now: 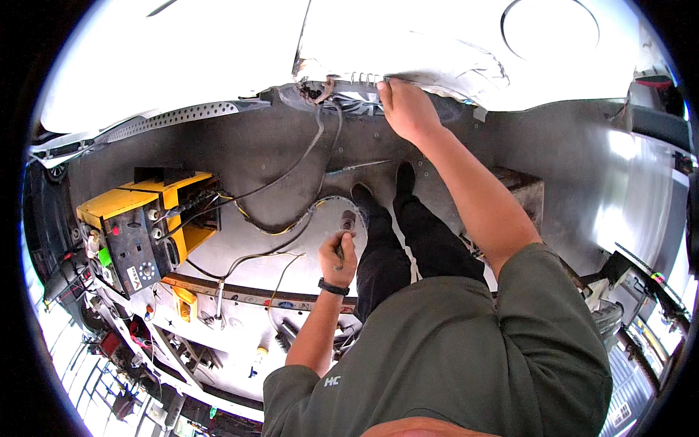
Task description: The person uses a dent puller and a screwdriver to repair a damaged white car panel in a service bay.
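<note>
A white car body panel [393,36] spans the top of the view, with scuffed, bare patches along its lower edge. Several small metal loops [362,78] stand in a row on that edge. My right hand [408,108] reaches up beside the row, thumb and fingertips closed at the edge; anything between them is too small to make out. Lower down, my left hand [338,258] is closed round a tool with a dark, cylindrical head [348,220], held away from the car. Left of the loops, a clamp-like end [313,92] with dark cables hangs at the edge.
A yellow and black machine [145,226] stands at the left, its cables [291,222] running across to the car. Below it a white work surface [240,328] carries a yellow handheld device [185,304]. A thin rod [360,167] lies on the grey floor [255,156].
</note>
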Action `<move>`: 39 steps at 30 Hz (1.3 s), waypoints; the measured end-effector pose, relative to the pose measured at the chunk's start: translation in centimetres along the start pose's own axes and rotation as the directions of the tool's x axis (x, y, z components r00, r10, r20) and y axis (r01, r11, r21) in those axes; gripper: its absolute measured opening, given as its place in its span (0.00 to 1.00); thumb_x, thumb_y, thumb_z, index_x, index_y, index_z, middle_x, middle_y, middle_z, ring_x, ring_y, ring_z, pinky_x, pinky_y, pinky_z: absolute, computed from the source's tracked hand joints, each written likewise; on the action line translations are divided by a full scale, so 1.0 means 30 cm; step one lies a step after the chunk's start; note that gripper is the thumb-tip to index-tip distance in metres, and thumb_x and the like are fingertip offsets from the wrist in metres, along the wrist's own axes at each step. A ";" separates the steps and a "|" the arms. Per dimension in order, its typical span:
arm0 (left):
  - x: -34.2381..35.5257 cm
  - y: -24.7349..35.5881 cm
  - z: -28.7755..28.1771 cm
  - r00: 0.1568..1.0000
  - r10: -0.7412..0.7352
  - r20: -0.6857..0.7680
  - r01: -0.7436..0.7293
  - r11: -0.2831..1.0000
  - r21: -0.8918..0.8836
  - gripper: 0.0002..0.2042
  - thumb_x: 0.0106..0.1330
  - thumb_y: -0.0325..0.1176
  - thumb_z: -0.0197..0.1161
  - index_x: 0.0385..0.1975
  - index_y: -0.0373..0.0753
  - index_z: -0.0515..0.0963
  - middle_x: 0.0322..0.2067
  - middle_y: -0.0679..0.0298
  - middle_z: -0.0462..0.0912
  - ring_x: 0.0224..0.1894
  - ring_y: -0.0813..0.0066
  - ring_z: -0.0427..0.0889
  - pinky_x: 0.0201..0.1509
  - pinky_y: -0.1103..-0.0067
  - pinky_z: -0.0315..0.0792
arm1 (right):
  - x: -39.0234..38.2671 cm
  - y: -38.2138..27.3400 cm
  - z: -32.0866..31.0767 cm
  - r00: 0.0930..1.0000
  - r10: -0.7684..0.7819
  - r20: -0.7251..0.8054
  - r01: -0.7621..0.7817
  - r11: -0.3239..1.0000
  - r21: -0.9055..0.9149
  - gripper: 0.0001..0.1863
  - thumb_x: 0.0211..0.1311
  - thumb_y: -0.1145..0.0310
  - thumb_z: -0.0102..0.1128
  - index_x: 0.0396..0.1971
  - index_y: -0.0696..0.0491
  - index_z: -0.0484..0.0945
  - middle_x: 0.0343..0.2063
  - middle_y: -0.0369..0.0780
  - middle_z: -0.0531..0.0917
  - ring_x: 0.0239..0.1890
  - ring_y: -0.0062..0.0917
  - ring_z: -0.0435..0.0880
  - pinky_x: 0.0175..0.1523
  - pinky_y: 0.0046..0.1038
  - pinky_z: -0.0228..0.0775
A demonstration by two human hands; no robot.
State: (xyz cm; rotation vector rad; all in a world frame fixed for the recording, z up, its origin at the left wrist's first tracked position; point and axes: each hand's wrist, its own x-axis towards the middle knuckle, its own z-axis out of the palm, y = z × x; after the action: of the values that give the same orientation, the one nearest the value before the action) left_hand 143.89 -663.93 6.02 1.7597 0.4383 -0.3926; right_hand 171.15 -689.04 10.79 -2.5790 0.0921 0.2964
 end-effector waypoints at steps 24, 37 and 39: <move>-0.081 0.012 -0.019 0.999 -0.033 0.030 0.033 0.999 0.003 0.12 0.78 0.31 0.55 0.37 0.29 0.82 0.24 0.68 0.79 0.28 0.82 0.75 0.33 0.82 0.70 | 0.037 0.117 0.189 0.936 -0.261 0.236 -0.327 -0.399 0.857 0.19 0.79 0.52 0.51 0.28 0.47 0.74 0.17 0.26 0.65 0.19 0.14 0.61 0.35 0.22 0.66; -0.098 0.007 -0.012 0.998 -0.055 0.018 0.056 0.998 -0.025 0.12 0.77 0.30 0.56 0.36 0.29 0.82 0.24 0.67 0.80 0.28 0.82 0.76 0.33 0.81 0.71 | -0.052 -0.029 0.083 0.988 0.116 -0.104 -0.098 0.981 0.168 0.28 0.82 0.53 0.34 0.40 0.60 0.81 0.33 0.55 0.86 0.37 0.55 0.85 0.45 0.53 0.79; -0.093 -0.003 -0.004 1.000 -0.026 0.013 0.027 0.999 -0.040 0.11 0.77 0.31 0.57 0.37 0.30 0.83 0.24 0.69 0.79 0.27 0.83 0.75 0.32 0.82 0.70 | -0.036 -0.016 0.077 0.988 0.065 -0.137 -0.041 0.984 0.172 0.28 0.82 0.54 0.35 0.39 0.60 0.81 0.32 0.55 0.87 0.36 0.55 0.86 0.45 0.53 0.79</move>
State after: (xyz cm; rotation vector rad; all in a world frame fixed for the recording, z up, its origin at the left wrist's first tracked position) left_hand 141.42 -664.02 7.32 1.7129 0.4583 -0.4103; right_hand 169.71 -687.40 9.36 -2.4292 0.2280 0.1184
